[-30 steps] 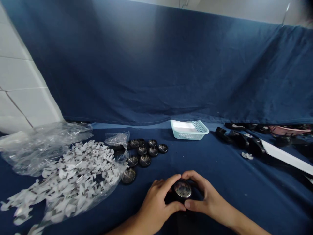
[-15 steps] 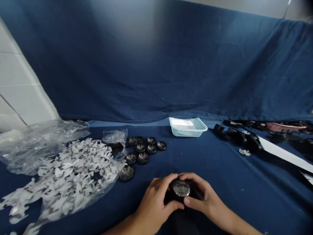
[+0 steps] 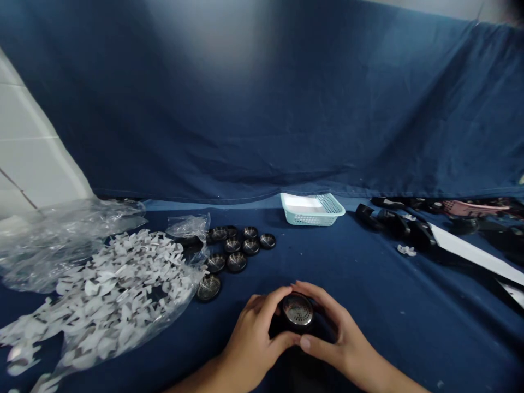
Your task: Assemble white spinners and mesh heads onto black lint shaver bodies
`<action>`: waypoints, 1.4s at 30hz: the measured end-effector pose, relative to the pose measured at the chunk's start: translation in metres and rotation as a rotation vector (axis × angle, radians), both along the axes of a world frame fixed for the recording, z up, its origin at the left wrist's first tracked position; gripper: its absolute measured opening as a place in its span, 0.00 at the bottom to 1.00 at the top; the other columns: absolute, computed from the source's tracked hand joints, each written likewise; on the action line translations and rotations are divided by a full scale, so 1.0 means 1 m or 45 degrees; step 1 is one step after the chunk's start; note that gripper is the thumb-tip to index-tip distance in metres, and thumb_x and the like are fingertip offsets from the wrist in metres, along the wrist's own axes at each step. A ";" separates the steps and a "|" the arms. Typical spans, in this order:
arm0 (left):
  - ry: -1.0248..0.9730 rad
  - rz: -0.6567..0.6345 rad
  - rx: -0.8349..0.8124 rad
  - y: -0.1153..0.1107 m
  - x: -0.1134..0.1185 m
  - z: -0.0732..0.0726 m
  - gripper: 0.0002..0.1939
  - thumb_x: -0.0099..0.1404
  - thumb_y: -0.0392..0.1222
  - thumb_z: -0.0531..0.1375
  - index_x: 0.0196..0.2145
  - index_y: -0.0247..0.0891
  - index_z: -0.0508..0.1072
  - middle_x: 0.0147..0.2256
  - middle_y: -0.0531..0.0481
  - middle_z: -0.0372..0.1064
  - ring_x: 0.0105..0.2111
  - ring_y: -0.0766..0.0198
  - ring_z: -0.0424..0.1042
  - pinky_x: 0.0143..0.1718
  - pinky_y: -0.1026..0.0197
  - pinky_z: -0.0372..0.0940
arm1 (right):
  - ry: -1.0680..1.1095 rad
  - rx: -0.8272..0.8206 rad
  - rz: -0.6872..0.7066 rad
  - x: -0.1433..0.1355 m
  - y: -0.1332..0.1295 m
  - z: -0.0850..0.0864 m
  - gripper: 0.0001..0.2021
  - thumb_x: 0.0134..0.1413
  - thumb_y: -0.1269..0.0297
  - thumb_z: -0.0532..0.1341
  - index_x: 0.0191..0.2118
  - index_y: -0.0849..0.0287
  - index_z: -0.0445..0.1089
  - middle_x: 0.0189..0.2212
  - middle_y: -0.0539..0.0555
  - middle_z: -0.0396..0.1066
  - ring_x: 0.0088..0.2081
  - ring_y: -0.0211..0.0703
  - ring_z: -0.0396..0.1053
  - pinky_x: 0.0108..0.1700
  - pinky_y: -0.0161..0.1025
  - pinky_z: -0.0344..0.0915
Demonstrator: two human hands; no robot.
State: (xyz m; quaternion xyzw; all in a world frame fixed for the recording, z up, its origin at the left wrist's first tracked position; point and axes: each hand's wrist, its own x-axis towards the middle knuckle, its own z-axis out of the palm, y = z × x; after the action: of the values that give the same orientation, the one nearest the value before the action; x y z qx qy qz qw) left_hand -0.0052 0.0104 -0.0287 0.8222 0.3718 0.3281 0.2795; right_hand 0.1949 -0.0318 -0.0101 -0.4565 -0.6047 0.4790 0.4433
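Observation:
Near the bottom centre, a round black part with a perforated metal disc (image 3: 298,310) sits between my two hands. My left hand (image 3: 254,339) curves round its left side, thumb and fingers against the rim. From the right, my right hand (image 3: 340,331) wraps the other side, its thumb at the front edge. Both hands' fingertips almost meet behind and in front of the part. A dark shape lies beneath it, hard to make out. Several similar round black parts (image 3: 236,262) lie on the blue cloth beyond my left hand.
Many white plastic pieces (image 3: 118,289) spill from clear bags (image 3: 69,229) on the left. A light blue basket (image 3: 313,219) holding white paper stands at the back. Black parts (image 3: 395,225), a long white strip (image 3: 475,254) and a pink basket (image 3: 470,208) lie right.
The view has shifted slightly. The thumbs have moved a little off the metal disc, and more of its rim shows. Both hands stay round the part.

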 end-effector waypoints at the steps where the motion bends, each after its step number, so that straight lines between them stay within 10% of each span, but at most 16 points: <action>1: 0.004 0.026 -0.019 0.000 0.000 -0.001 0.31 0.60 0.44 0.66 0.59 0.50 0.62 0.49 0.50 0.73 0.46 0.54 0.72 0.50 0.53 0.67 | 0.010 -0.003 -0.017 0.001 0.000 -0.001 0.32 0.50 0.59 0.70 0.60 0.48 0.60 0.60 0.55 0.63 0.62 0.53 0.59 0.66 0.53 0.51; 9: -0.061 0.129 -0.166 0.004 0.001 -0.011 0.39 0.53 0.42 0.71 0.59 0.51 0.62 0.50 0.47 0.71 0.49 0.50 0.70 0.53 0.48 0.65 | 0.061 -0.166 -0.371 0.009 -0.002 -0.007 0.28 0.49 0.45 0.66 0.55 0.47 0.65 0.52 0.58 0.68 0.57 0.59 0.64 0.61 0.59 0.57; 13: -0.123 0.099 -0.266 0.004 0.001 -0.010 0.41 0.51 0.38 0.72 0.60 0.53 0.61 0.52 0.49 0.70 0.50 0.52 0.69 0.55 0.49 0.63 | 0.197 -0.279 -0.186 0.008 -0.003 0.000 0.30 0.54 0.44 0.62 0.61 0.39 0.56 0.63 0.50 0.59 0.65 0.51 0.52 0.66 0.53 0.48; 17: -0.173 0.111 -0.372 0.003 0.002 -0.005 0.41 0.52 0.37 0.71 0.60 0.53 0.60 0.52 0.50 0.70 0.50 0.53 0.68 0.56 0.49 0.60 | 0.238 -0.259 -0.413 0.011 0.003 0.002 0.23 0.56 0.41 0.58 0.51 0.50 0.70 0.33 0.54 0.76 0.49 0.54 0.70 0.57 0.51 0.60; 20: -0.191 0.076 -0.433 0.003 0.002 -0.004 0.42 0.52 0.37 0.72 0.60 0.51 0.59 0.52 0.48 0.69 0.50 0.52 0.68 0.56 0.48 0.59 | 0.302 -0.205 -0.575 0.014 0.007 -0.002 0.19 0.56 0.42 0.58 0.41 0.51 0.73 0.17 0.48 0.64 0.28 0.47 0.69 0.41 0.46 0.67; 26: -0.301 -0.014 -0.477 0.005 0.001 -0.013 0.42 0.53 0.42 0.70 0.61 0.52 0.56 0.53 0.47 0.67 0.51 0.51 0.67 0.57 0.47 0.57 | 0.382 -0.379 -0.244 0.012 0.002 0.000 0.31 0.52 0.39 0.60 0.60 0.45 0.62 0.55 0.54 0.70 0.61 0.52 0.60 0.65 0.50 0.48; 29: -0.384 -0.047 -0.559 0.004 0.001 -0.012 0.42 0.54 0.43 0.69 0.62 0.49 0.55 0.53 0.46 0.67 0.52 0.50 0.66 0.58 0.47 0.55 | 0.432 -0.394 -0.409 0.011 0.004 0.008 0.28 0.56 0.40 0.58 0.53 0.56 0.70 0.29 0.54 0.78 0.42 0.51 0.74 0.58 0.50 0.57; 32: -0.414 -0.016 -0.630 0.003 0.002 -0.009 0.41 0.54 0.43 0.68 0.62 0.46 0.55 0.54 0.44 0.66 0.54 0.48 0.64 0.59 0.45 0.53 | 0.469 -0.317 -0.638 0.014 0.009 0.010 0.22 0.59 0.44 0.57 0.34 0.60 0.75 0.07 0.42 0.52 0.16 0.39 0.60 0.38 0.40 0.66; 35: -0.424 -0.039 -0.618 0.001 0.004 -0.006 0.43 0.50 0.41 0.69 0.61 0.46 0.57 0.53 0.44 0.66 0.54 0.47 0.65 0.59 0.46 0.53 | 0.421 -0.297 -0.499 0.016 0.010 0.006 0.19 0.58 0.46 0.59 0.39 0.57 0.75 0.27 0.51 0.75 0.34 0.42 0.72 0.42 0.37 0.66; 38: -0.447 -0.089 -0.602 -0.002 0.005 -0.002 0.44 0.48 0.40 0.71 0.60 0.46 0.58 0.53 0.45 0.67 0.53 0.47 0.65 0.58 0.48 0.54 | 0.391 -0.367 -0.150 0.016 0.002 0.002 0.23 0.61 0.45 0.56 0.58 0.48 0.66 0.61 0.51 0.63 0.64 0.47 0.55 0.64 0.44 0.51; 42: -0.499 -0.026 -0.628 -0.005 0.004 0.006 0.43 0.50 0.38 0.70 0.61 0.45 0.57 0.54 0.43 0.66 0.55 0.48 0.64 0.59 0.47 0.53 | 0.321 -0.364 0.010 0.017 -0.005 0.004 0.24 0.63 0.47 0.54 0.61 0.49 0.63 0.61 0.55 0.64 0.65 0.51 0.55 0.68 0.52 0.41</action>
State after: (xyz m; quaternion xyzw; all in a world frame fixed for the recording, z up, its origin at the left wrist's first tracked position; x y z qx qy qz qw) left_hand -0.0011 0.0055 -0.0228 0.6543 0.3710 0.3773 0.5402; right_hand 0.2117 -0.0364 -0.0059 -0.4488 -0.4719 0.6151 0.4445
